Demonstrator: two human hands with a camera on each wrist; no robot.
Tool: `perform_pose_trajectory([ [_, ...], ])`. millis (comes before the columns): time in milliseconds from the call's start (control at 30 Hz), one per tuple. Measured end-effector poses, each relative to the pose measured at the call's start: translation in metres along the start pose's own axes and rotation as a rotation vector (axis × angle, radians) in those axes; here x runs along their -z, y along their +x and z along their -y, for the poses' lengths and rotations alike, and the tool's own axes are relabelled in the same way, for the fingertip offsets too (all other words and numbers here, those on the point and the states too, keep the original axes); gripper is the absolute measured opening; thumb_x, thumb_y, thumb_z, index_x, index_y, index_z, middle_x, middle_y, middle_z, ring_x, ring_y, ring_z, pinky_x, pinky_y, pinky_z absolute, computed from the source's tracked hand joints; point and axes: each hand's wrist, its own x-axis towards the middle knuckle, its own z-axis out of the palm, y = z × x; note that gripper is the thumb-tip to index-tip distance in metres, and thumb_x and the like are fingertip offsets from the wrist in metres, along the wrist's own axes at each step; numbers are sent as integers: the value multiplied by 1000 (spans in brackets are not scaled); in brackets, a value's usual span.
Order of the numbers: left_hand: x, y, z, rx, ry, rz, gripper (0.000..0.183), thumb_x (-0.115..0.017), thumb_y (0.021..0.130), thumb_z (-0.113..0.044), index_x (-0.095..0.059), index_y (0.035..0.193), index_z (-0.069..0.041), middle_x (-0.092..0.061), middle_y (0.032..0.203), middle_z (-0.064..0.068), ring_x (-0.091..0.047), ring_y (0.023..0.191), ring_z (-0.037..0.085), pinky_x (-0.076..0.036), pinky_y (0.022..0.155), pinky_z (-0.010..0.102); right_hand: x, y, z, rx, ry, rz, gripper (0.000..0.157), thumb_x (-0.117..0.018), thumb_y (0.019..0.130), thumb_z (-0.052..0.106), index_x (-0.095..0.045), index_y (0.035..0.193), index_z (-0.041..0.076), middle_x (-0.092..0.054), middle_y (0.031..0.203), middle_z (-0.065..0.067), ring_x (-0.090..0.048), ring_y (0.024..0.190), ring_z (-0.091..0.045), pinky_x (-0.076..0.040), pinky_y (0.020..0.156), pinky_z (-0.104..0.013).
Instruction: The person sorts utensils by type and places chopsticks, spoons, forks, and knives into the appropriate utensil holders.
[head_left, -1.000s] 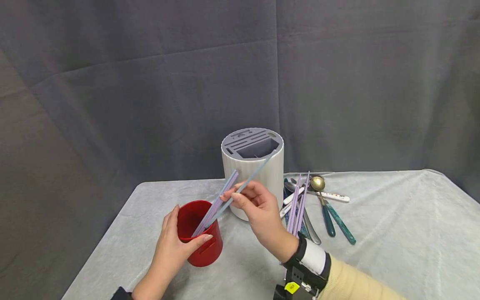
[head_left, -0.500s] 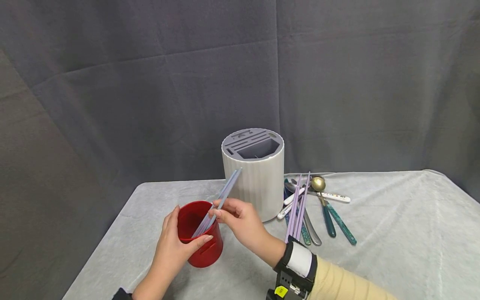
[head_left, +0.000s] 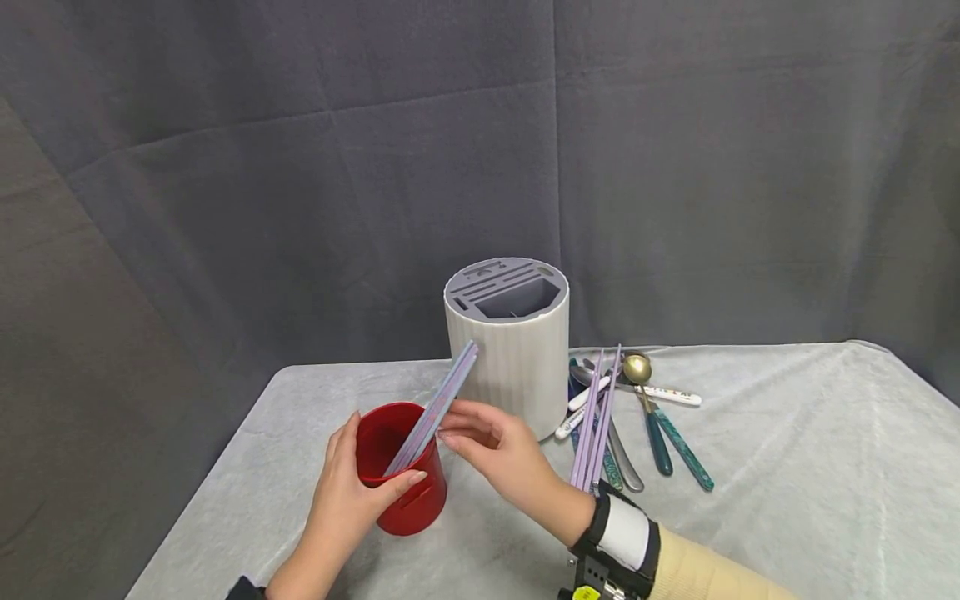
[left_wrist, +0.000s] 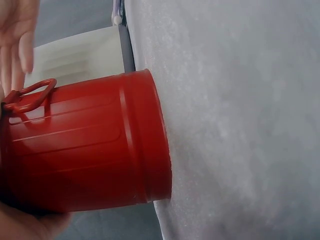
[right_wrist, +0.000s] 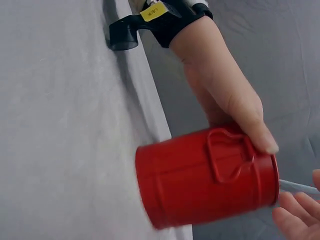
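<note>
My left hand [head_left: 341,487] grips the red cup [head_left: 420,504] by its rim, thumb on the near side and fingers on the far side. Several pale blue and purple chopsticks [head_left: 442,392] lean to the right inside the cup. Beside them, my right hand [head_left: 506,454] has its fingertips close to the cup's right edge, with nothing held. The left wrist view shows the cup's red side handle [left_wrist: 37,97] and my right hand [left_wrist: 17,40] with fingers extended. In the right wrist view the cup [right_wrist: 200,175] stands on the cloth, my left thumb [right_wrist: 265,140] over its rim.
Behind the cup stands a white ribbed utensil holder [head_left: 502,375] with a grey slotted top. To its right lie purple chopsticks [head_left: 604,417], a gold spoon [head_left: 637,367], green-handled cutlery [head_left: 682,446] and white-handled pieces. A pale cloth [head_left: 810,467] covers the table before a grey curtain.
My right hand lowered a pale blue chopstick into the cup among the others, then let go and drew slightly right. The left hand has kept its grip on the cup.
</note>
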Motion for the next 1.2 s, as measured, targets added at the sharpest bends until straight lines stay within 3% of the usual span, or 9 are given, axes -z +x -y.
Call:
perform_pose_trajectory([
  [200,0,0,1,7,-3,-4,100,-77,68,-44,-22,139,-1,-33,134,16,-37,116,31,-42,89,52,30,-15,-8,-83,-40,-15,35,-59,86,4,-49,116,-10,-60,100,-25,-62,86,-25,-51,75,-30],
  [300,1,0,1,10,-8,-4,100,-77,68,-45,-22,139,-2,-33,135,15,-36,117,30,-42,89,52,48,-18,-12,-141,-131,-59,32,-59,86,6,-51,113,-10,-62,95,-21,-63,80,-23,-52,69,-30],
  [567,3,0,2,12,-10,-4,100,-77,68,-44,-21,139,-2,-32,136,16,-35,118,31,-40,91,53,104,-23,-33,-390,-381,-243,24,-61,84,8,-56,104,-6,-58,75,-9,-57,64,-20,-48,54,-28],
  [667,2,-1,2,15,-8,0,100,-77,68,-45,-21,139,-2,-32,136,16,-35,119,31,-40,91,53,125,-27,-41,-439,-488,-280,23,-61,84,10,-56,100,-7,-55,71,-7,-55,60,-19,-47,50,-28],
  [867,1,-2,2,14,-14,2,100,-77,68,-44,-21,140,-2,-33,135,16,-35,118,30,-40,92,53,151,-32,-49,-485,-583,-275,29,-62,83,12,-54,100,-10,-56,73,-9,-55,56,-17,-47,49,-30],
  [1200,1,0,-1,25,-23,9,100,-76,68,-46,-21,140,-3,-33,135,14,-36,117,30,-42,90,52,171,-32,-48,-465,-706,-296,31,-61,83,11,-52,99,-13,-56,78,-15,-54,54,-16,-45,49,-30],
])
